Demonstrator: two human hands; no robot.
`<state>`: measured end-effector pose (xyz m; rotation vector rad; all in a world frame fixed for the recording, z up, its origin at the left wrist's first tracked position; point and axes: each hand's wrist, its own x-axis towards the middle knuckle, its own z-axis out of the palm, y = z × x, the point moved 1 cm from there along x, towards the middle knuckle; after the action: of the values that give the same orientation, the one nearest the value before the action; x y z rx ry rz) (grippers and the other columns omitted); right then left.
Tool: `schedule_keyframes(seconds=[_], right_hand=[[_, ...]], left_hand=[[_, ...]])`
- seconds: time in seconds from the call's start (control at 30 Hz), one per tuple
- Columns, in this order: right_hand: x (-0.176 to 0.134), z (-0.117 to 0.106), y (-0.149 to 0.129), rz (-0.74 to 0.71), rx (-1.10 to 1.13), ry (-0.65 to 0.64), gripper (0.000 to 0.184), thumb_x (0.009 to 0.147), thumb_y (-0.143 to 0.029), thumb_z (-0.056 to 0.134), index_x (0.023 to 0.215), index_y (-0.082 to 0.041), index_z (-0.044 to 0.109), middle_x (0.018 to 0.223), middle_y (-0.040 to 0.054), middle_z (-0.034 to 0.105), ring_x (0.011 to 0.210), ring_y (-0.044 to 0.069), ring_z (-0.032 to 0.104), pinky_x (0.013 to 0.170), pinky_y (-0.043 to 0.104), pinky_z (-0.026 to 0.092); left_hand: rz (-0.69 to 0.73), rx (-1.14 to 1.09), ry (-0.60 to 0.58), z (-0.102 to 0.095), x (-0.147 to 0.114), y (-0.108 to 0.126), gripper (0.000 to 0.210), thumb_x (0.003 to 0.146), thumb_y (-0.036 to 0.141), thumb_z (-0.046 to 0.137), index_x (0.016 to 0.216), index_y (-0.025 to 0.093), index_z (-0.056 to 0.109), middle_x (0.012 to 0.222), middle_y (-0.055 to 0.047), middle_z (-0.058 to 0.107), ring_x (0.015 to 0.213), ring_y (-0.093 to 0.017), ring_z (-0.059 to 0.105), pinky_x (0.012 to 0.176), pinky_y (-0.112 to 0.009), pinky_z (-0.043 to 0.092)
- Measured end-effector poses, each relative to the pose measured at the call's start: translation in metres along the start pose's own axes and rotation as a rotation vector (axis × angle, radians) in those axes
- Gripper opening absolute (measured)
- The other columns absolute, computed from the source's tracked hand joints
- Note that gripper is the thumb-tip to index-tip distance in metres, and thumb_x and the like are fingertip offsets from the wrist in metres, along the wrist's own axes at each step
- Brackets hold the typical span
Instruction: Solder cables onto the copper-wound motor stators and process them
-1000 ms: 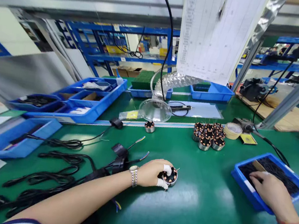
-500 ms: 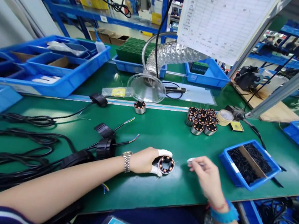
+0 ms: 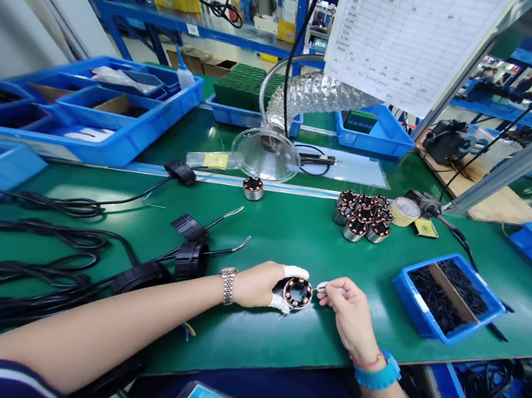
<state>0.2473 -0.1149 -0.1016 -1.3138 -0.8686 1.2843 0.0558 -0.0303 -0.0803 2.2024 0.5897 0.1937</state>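
Note:
My left hand (image 3: 263,285) wears white finger covers on thumb and finger. It is closed around a motor stator (image 3: 298,294), a metal ring with copper windings, held low over the green bench with its open face up. Fine wire ends stick out from the stator's edge. My right hand (image 3: 344,306) is pinched at the stator's right side, fingertips beside a thin wire there. What lies between those fingertips is too small to make out. Another stator (image 3: 253,189) stands alone farther back. Several more stators (image 3: 363,216) are grouped at the back right.
A blue bin (image 3: 450,297) of short black pieces sits right of my right hand. Black cables (image 3: 80,291) with round housings spread over the left side. A clear fume hood (image 3: 266,156) on a silver hose stands behind. Blue trays (image 3: 117,147) line the back left.
My right hand has moved left, from apart on the bench's right to the stator's right edge. My left hand still holds the stator in place. The view has shifted slightly.

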Motion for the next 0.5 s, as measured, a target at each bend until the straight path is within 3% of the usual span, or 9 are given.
schedule_keyframes(seconds=[0.27, 0.5], right_hand=[[0.002, 0.006, -0.007, 0.036, -0.195, -0.061, 0.022, 0.07, -0.036, 0.062, 0.073, -0.015, 0.058, 0.067, 0.0001, 0.059, 0.058, 0.009, 0.051, 0.059, 0.024, 0.039], [0.008, 0.007, -0.016, -0.072, -0.373, -0.196, 0.021, 0.078, -0.034, 0.054, 0.071, -0.015, 0.058, 0.062, -0.0021, 0.052, 0.059, 0.009, 0.045, 0.059, 0.023, 0.036]], left_hand=[[0.001, 0.009, 0.013, 0.002, 0.001, -0.002, 0.068, 0.063, 0.039, 0.072, 0.123, 0.022, 0.045, 0.117, -0.006, 0.058, 0.104, -0.022, 0.056, 0.089, -0.029, 0.041], [0.06, 0.019, 0.039, 0.001, 0.002, 0.002, 0.065, 0.063, 0.037, 0.072, 0.122, 0.021, 0.048, 0.114, -0.008, 0.058, 0.1, -0.022, 0.056, 0.085, -0.028, 0.042]])
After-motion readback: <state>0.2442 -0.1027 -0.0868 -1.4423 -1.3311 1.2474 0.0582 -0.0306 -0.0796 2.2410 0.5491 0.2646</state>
